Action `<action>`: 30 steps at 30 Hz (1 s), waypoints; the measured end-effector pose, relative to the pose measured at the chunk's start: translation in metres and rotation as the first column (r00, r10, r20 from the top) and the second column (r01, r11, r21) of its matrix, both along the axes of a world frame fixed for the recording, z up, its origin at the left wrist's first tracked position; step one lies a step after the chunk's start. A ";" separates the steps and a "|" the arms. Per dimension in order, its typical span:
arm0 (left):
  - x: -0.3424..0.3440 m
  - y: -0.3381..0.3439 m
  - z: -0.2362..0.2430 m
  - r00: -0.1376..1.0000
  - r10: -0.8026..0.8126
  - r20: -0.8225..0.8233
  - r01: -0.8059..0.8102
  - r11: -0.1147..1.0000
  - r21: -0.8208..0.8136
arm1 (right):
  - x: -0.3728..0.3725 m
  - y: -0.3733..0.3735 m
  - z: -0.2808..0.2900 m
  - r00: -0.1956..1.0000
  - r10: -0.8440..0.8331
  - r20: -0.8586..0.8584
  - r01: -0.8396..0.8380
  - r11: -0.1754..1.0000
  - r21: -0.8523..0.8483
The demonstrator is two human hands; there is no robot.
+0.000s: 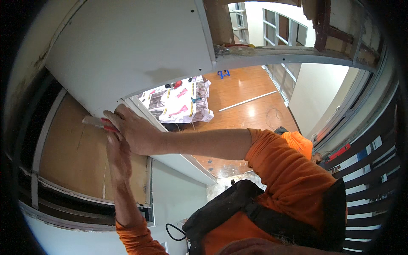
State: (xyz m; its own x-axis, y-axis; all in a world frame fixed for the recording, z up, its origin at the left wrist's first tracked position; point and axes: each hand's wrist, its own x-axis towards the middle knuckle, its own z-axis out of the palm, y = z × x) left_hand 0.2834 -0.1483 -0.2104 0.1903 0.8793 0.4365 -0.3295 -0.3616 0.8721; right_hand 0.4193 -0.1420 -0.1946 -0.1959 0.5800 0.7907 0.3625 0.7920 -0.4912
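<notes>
My right hand is closed on a slim pale tool with a red section, at the lower left corner of a white board. My left hand is raised just below and partly behind it, its fingers pressed together at the same tool; their exact grip is partly hidden. Behind the hands is a brown panel in a pale frame.
Below, a draped table holds small items, and a white strip and blue stool are on wooden flooring. An orange-clad person is below at right, near a red tool and dark slats.
</notes>
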 end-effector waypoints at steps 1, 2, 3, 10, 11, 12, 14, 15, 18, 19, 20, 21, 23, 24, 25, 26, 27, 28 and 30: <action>0.003 0.004 -0.001 0.998 0.059 -0.037 -0.060 0.998 -0.007 | 0.002 -0.006 -0.005 0.998 0.030 -0.047 -0.030 1.000 0.001; 0.006 0.008 -0.001 0.991 0.110 -0.077 -0.111 0.994 -0.013 | 0.005 -0.011 -0.008 0.994 0.059 -0.095 -0.059 0.998 0.003; 0.005 0.014 0.001 0.978 0.175 -0.115 -0.178 0.984 -0.019 | 0.008 -0.018 -0.010 0.994 0.060 -0.089 -0.064 0.997 -0.043; -0.233 0.126 0.103 0.022 0.989 -0.144 -0.517 0.134 0.846 | 0.219 -0.008 0.010 0.536 -0.843 0.045 0.699 0.474 0.536; -0.214 0.112 0.144 -0.285 0.921 -0.267 -0.436 0.123 0.891 | 0.262 -0.006 0.012 0.263 -0.953 0.148 0.786 0.301 0.540; -0.210 0.096 0.168 -0.596 0.734 -0.325 -0.353 0.124 0.927 | 0.287 -0.008 0.010 0.211 -0.953 0.218 0.764 0.300 0.571; -0.282 0.105 0.197 -0.699 0.680 0.219 0.225 -0.082 0.971 | 0.304 0.001 -0.001 0.155 -0.935 0.320 0.702 0.332 0.630; -0.296 0.106 0.205 -0.677 0.675 0.294 0.350 -0.057 0.935 | 0.308 0.010 -0.006 0.125 -0.928 0.352 0.670 0.341 0.660; -0.258 0.107 0.215 -0.755 0.646 -0.113 -0.042 0.123 0.991 | 0.320 0.020 -0.001 0.091 -0.939 0.330 0.763 0.279 0.583; -0.281 0.109 0.216 -0.770 0.628 -0.113 -0.067 0.096 0.993 | 0.312 0.021 0.003 0.108 -0.958 0.266 0.772 0.249 0.584; -0.298 0.109 0.217 -0.771 0.627 -0.110 -0.082 0.074 0.994 | 0.314 0.022 0.007 0.133 -0.943 0.304 0.752 0.296 0.589; -0.296 0.106 0.218 -0.710 0.634 -0.307 -0.278 0.148 0.949 | 0.320 0.020 0.008 0.127 -0.928 0.349 0.742 0.323 0.588; -0.273 0.101 0.216 -0.469 0.608 -0.640 -0.597 0.315 0.737 | 0.320 0.012 0.013 0.091 -0.906 0.413 0.765 0.329 0.554; -0.278 0.096 0.214 -0.448 0.612 -0.652 -0.632 0.299 0.715 | 0.321 0.008 0.016 0.077 -0.891 0.447 0.778 0.334 0.532; -0.283 0.097 0.210 -0.428 0.614 -0.663 -0.660 0.289 0.693 | 0.330 0.003 0.017 0.061 -0.880 0.471 0.818 0.315 0.482; -0.286 0.099 0.205 -0.404 0.618 -0.675 -0.688 0.281 0.669 | 0.338 -0.002 0.018 0.044 -0.868 0.494 0.854 0.289 0.432; -0.304 0.100 0.201 -0.430 0.636 -0.640 -0.654 0.270 0.707 | 0.329 -0.014 0.022 0.087 -0.883 0.461 0.897 0.270 0.350; -0.334 0.096 0.197 -0.469 0.645 -0.604 -0.619 0.247 0.745 | 0.316 -0.028 0.026 0.143 -0.894 0.424 0.927 0.271 0.258; -0.351 0.094 0.195 -0.493 0.642 -0.587 -0.578 0.263 0.772 | 0.299 -0.068 0.028 0.244 -0.947 0.210 0.932 0.289 0.218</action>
State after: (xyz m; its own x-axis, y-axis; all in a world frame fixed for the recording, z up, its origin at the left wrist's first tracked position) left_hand -0.0675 -0.0539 -0.0155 -0.3184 0.6677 0.6730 0.9386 0.3214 0.1252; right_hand 0.7186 -0.2101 -0.1669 0.2819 0.4657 0.8388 0.9580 -0.1843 -0.2197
